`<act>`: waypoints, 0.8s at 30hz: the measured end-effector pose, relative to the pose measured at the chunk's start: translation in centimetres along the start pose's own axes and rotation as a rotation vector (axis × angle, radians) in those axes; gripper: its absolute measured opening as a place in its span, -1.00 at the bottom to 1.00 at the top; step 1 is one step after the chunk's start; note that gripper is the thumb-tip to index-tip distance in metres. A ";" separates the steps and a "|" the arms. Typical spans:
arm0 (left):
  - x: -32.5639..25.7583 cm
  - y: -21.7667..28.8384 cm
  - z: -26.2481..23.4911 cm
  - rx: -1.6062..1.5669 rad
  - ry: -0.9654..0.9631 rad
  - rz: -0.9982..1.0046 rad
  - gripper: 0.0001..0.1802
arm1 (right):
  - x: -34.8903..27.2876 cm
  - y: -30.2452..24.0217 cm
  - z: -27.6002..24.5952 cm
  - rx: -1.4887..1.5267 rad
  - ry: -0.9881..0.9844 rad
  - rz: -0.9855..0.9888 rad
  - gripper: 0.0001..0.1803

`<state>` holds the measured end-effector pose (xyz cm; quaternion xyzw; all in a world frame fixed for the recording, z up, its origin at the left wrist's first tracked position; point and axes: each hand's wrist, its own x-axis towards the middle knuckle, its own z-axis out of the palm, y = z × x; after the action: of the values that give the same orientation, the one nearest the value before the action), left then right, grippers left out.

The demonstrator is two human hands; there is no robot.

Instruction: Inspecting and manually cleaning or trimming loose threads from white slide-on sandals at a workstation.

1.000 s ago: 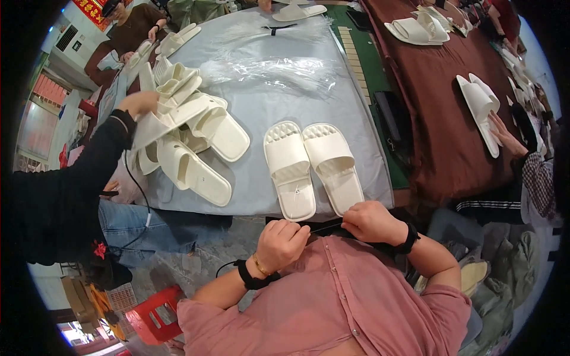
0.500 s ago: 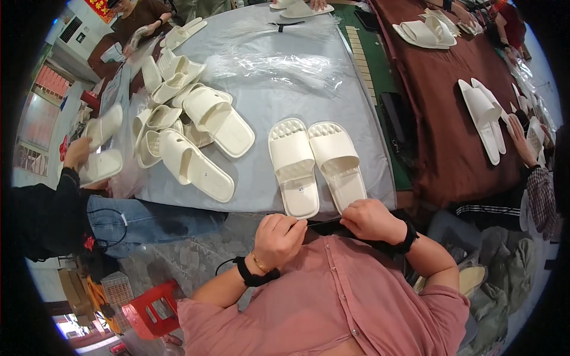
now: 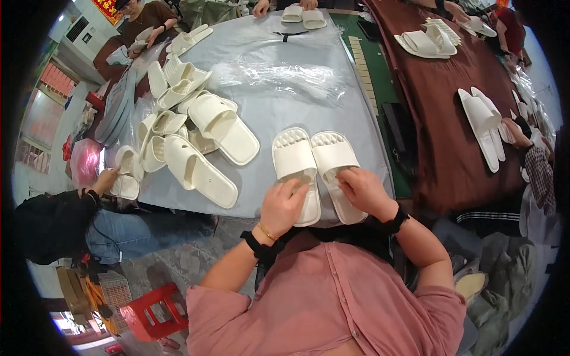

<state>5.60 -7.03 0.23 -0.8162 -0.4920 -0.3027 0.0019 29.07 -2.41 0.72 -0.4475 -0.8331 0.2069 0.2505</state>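
Observation:
A pair of cream slide slippers lies side by side on the grey cloth in front of me, toes pointing away. My left hand (image 3: 284, 203) is over the heel half of the left slipper (image 3: 293, 157), its fingers curled close together near the strap's rear edge. Over the right slipper (image 3: 336, 155) is my right hand (image 3: 363, 191), with thumb and fingers bent together by the strap opening. What the fingertips hold, if anything, is hidden. Both slippers rest flat, their bumpy toe ends in view.
Several loose cream slippers (image 3: 228, 127) are heaped to the left. Clear plastic bags (image 3: 285, 77) lie farther back. At left a co-worker's hand (image 3: 107, 180) holds slippers. A brown-covered table (image 3: 439, 118) on the right bears more slippers. A red stool (image 3: 155, 311) stands on the floor.
Both my hands have moved forward from the slippers' heel ends to near the straps. The co-worker at left has lowered a pair of slippers toward the table edge.

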 end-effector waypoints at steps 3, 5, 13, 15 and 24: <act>-0.7 0.3 -0.2 -0.108 -0.027 0.056 -0.82 | -0.4 0.5 0.3 -0.006 0.007 -0.017 -0.90; -1.2 0.7 -0.5 -0.133 -0.064 0.067 -0.83 | -0.5 0.8 0.5 0.006 0.019 -0.035 -0.90; -1.5 3.4 -0.9 -0.443 -0.194 -0.047 -0.87 | -0.5 0.5 0.3 0.001 0.022 -0.045 -0.91; -1.4 3.4 -0.7 -0.521 -0.212 -0.160 -0.88 | -0.5 0.4 0.1 0.000 0.032 -0.056 -0.91; 0.9 0.3 0.3 -0.243 -0.010 -0.148 -0.82 | -0.5 -0.1 -0.1 -0.033 0.009 0.002 -0.85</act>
<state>6.33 -6.41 0.51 -0.7735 -0.5105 -0.3554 -0.1217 29.32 -2.88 0.68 -0.4533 -0.8349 0.1916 0.2467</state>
